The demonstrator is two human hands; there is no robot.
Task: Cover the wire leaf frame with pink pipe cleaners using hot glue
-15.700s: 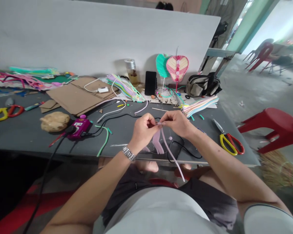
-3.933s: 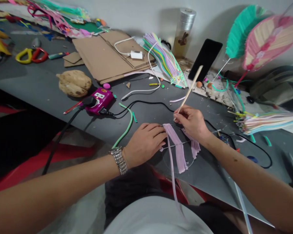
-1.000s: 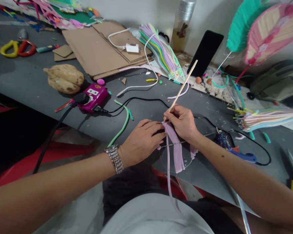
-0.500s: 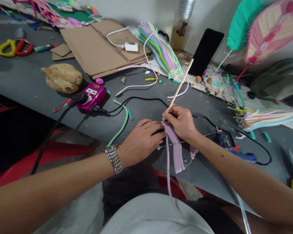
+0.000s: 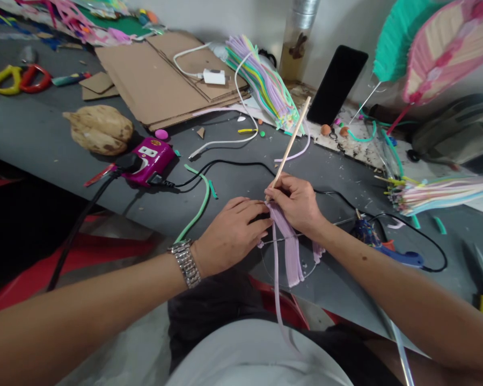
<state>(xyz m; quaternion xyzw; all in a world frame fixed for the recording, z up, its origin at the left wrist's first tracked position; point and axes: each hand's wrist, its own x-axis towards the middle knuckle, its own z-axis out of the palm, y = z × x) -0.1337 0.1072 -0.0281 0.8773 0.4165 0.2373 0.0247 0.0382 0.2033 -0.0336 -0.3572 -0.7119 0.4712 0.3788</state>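
My left hand [image 5: 232,231], with a metal watch at the wrist, lies palm down on the grey table [image 5: 44,128], its fingers pressing the top of a bunch of lilac strips [image 5: 290,247]. My right hand [image 5: 298,202] is closed in a pinch on a thin wooden stick [image 5: 292,140], whose lower tip meets the strips between my two hands. The stick slants up and away to the right. One long lilac strip [image 5: 277,292] hangs down over the table edge toward my lap. A thin wire ring lies under the strips.
A magenta glue gun [image 5: 147,159] with a black cord lies to the left, beside a brown lump [image 5: 99,128]. Behind are cardboard sheets [image 5: 153,80], bundled pastel straws [image 5: 265,86], a black phone [image 5: 336,84], a jar, and heart-shaped fans [image 5: 446,48]. Scissors [image 5: 18,84] lie far left.
My right hand and the stick have shifted slightly left, toward the left fingertips. The view has drifted a little. My left hand stays pressed on the strips.
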